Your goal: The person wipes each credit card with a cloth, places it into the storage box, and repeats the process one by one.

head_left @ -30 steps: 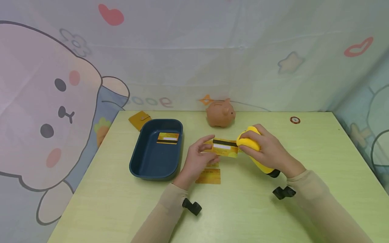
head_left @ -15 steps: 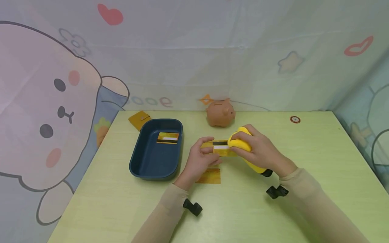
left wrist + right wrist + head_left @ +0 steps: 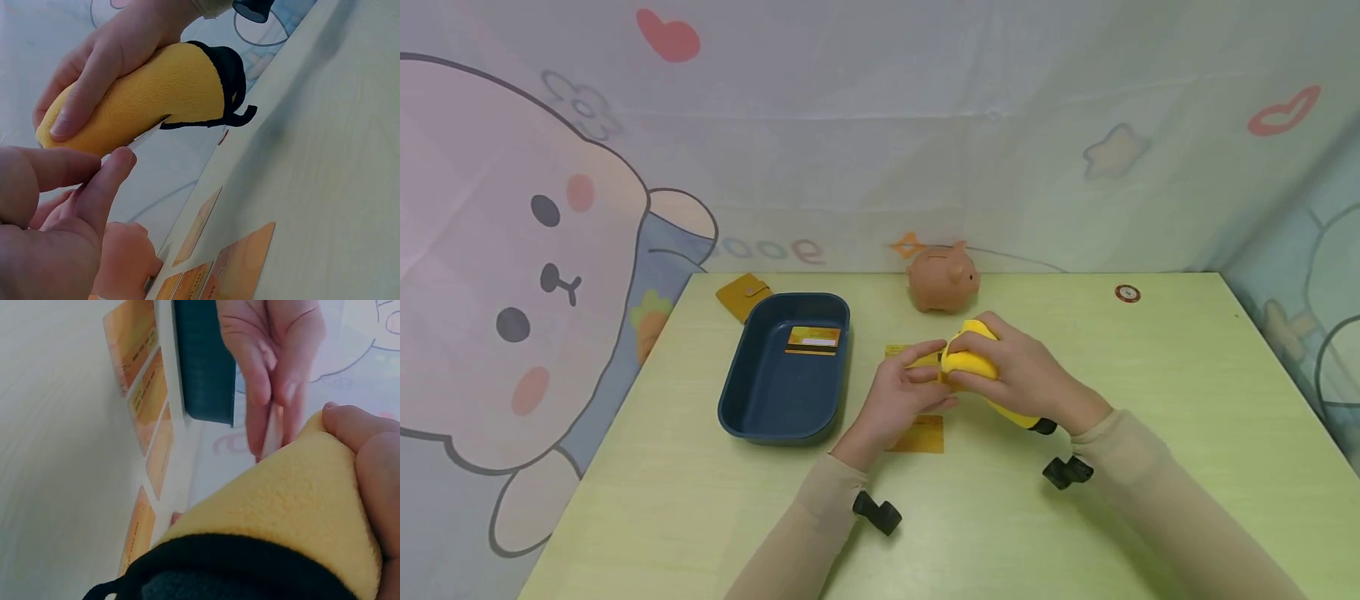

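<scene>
My left hand (image 3: 898, 398) pinches one end of a bank card (image 3: 273, 432) between thumb and fingers, above the table. Bunched in the grip of my right hand (image 3: 1030, 371) is a yellow plush cloth (image 3: 973, 360) with black edging and a small black loop. The cloth (image 3: 159, 87) wraps over the far part of the card, hiding most of it; a pale strip of the card (image 3: 147, 135) shows in the left wrist view. Below the hands lie several yellow-orange cards, one card (image 3: 921, 435) nearest the front, another card (image 3: 131, 344) in the right wrist view.
A dark blue tray (image 3: 775, 408) stands left of the hands, with one card (image 3: 814, 340) inside. Behind it lies a mustard wallet (image 3: 743, 296). At the back are a piggy bank (image 3: 943, 282) and, farther right, a round chip (image 3: 1127, 293).
My right hand has moved left with the cloth along the card, covering its striped face, which showed earlier. The left hand has shifted slightly right, still pinching the card.
</scene>
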The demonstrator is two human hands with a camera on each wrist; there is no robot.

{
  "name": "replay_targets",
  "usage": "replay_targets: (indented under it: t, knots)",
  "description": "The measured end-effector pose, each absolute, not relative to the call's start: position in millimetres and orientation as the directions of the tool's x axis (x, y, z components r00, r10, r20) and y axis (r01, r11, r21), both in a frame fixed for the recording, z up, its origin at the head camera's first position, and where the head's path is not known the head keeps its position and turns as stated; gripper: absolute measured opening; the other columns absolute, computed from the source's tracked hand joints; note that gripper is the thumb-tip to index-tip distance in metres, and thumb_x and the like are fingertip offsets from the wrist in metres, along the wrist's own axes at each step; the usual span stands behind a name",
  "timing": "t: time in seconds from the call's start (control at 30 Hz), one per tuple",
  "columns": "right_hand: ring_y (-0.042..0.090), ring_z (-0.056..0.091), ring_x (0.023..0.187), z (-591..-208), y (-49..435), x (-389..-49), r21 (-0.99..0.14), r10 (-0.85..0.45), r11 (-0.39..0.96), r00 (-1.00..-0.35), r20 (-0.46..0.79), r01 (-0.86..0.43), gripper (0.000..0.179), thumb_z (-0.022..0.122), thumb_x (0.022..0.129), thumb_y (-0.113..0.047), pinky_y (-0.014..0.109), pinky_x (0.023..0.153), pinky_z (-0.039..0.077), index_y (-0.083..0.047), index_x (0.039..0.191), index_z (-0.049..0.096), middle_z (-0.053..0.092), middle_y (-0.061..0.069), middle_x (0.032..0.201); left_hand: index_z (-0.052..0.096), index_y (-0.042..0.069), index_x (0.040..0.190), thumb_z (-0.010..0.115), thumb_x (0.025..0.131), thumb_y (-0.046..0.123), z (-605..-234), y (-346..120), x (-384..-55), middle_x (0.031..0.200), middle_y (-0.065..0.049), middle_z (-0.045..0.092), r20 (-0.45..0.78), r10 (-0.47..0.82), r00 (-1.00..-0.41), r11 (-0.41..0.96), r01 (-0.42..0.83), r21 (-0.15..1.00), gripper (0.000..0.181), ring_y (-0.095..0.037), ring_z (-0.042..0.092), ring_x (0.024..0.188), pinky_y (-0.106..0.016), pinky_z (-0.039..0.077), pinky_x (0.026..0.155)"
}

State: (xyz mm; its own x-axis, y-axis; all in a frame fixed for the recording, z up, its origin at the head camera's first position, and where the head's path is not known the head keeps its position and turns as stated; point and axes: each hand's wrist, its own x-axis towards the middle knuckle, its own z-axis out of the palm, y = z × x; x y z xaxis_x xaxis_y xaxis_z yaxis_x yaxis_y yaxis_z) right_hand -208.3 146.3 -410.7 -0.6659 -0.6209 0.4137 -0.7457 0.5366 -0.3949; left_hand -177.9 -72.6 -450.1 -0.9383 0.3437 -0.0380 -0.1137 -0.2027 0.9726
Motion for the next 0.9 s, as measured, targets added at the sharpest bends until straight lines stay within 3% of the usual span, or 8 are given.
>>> replay_targets:
  t: [0.1,0.33,0.63,0.9]
  knots:
    - [0.011,0.05,0.08,-412.4,145.9,-208.7,-0.39,-0.628,0.538,-0.664,0.406,-0.748,0.021,0.078,0.096,-0.035,0.029,0.063,0.05,-0.027,0.113,0.071,0.055,-0.001,0.11,0.05,0.01,0.155,0.07,0.096,-0.008,-449.5,-72.9,-177.8,0.129,-0.024,0.071,-0.025,0.372,-0.928,-0.217,-0.113,0.97,0.065,-0.048,0.068,0.117,-0.041,0.063,0.09]
    - [0.011,0.052,0.083,-413.2,144.0,-208.6,-0.365,-0.654,0.529,-0.642,0.4,-0.766,0.018,0.078,0.096,-0.036,0.031,0.067,0.052,-0.026,0.109,0.071,0.056,-0.003,0.109,0.046,0.004,0.156,0.068,0.095,-0.011,-447.8,-73.8,-176.9,0.133,-0.027,0.068,-0.001,0.392,-0.92,-0.236,-0.102,0.966,0.067,-0.024,0.075,0.107,-0.039,0.061,0.094]
    - [0.013,0.053,0.088,-411.2,145.7,-209.7,-0.298,-0.682,0.532,-0.61,0.403,-0.792,0.017,0.079,0.095,-0.035,0.033,0.069,0.054,-0.024,0.106,0.071,0.057,-0.001,0.109,0.052,0.003,0.15,0.067,0.093,-0.012,-446.9,-73.1,-175.6,0.122,-0.024,0.073,0.026,0.326,-0.945,-0.282,-0.071,0.957,0.061,-0.024,0.077,0.099,-0.039,0.063,0.091]
    - [0.014,0.053,0.088,-410.8,150.2,-208.8,-0.313,-0.68,0.516,-0.603,0.417,-0.798,0.016,0.079,0.095,-0.032,0.034,0.073,0.054,-0.023,0.106,0.071,0.057,0.002,0.112,0.058,0.008,0.146,0.069,0.093,-0.012,-445.0,-74.0,-174.9,0.12,-0.023,0.074,0.015,0.287,-0.958,-0.309,-0.077,0.948,0.057,-0.025,0.078,0.096,-0.039,0.063,0.089]
